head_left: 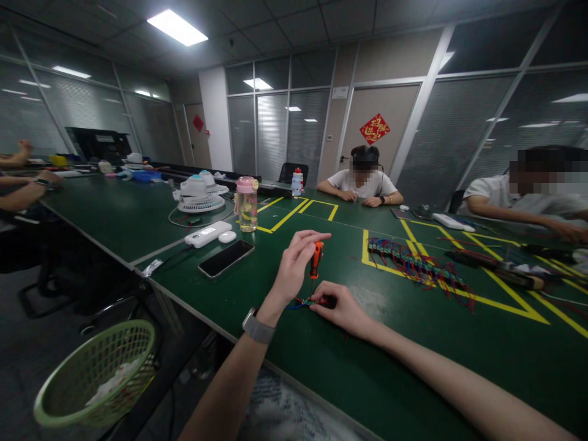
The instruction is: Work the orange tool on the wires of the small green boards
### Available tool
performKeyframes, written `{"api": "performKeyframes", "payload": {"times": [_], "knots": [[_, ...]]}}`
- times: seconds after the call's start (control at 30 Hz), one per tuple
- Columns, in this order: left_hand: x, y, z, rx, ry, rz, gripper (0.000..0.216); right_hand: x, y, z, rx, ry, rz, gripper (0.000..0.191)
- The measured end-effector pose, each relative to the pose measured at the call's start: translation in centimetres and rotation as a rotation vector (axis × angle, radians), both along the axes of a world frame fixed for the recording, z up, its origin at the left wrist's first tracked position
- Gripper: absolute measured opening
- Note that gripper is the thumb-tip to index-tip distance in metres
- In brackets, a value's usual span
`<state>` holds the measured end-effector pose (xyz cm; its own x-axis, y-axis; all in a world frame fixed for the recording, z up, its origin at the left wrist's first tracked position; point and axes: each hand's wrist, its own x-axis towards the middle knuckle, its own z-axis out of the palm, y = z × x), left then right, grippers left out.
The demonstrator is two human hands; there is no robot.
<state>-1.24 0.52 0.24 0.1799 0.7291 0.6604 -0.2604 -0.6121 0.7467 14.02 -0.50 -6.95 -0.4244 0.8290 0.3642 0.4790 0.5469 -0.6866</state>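
**Left hand**: fingers curled, thumb and fingertips pinching an orange screwdriver, held upright with its tip down. Watch on the wrist.

**Right hand**: low on the green table, fingertips closed on a small connector with red and blue wires, directly under the screwdriver.

**Nearby:**
- Phone and bottle, to the left.
- Wire bundle, to the right and well apart, on yellow tape lines.
- Basket, below the table edge.

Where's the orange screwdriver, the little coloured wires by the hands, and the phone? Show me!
orange screwdriver (316, 256): head view, on its orange handle.
coloured wires (301, 302): head view, on the loose ends lying on the table.
phone (226, 258): head view, on the middle of its dark screen.
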Motion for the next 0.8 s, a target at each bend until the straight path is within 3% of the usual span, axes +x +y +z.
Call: {"api": "performKeyframes", "payload": {"times": [0.1,0.27,0.43,0.63,0.8], "knots": [[0.05,0.09,-0.08,-0.070,-0.033,-0.094,0.032,-0.01,-0.06,0.04,-0.003,0.002,-0.002,0.004],[-0.21,0.15,-0.09,0.044,0.017,0.131,0.019,0.02,0.01,-0.04,0.003,-0.001,0.003,0.005],[0.06,0.12,-0.16,-0.074,-0.042,-0.141,0.035,0.04,0.08,-0.21,0.008,0.006,-0.008,0.004],[-0.11,0.09,-0.15,0.036,0.036,0.130,0.023,0.03,0.03,-0.14,0.006,0.002,-0.006,0.004],[-0.12,-0.10,0.07,-0.061,-0.038,-0.095,0.030,0.05,0.10,-0.16,0.000,-0.001,-0.009,0.005]]}}
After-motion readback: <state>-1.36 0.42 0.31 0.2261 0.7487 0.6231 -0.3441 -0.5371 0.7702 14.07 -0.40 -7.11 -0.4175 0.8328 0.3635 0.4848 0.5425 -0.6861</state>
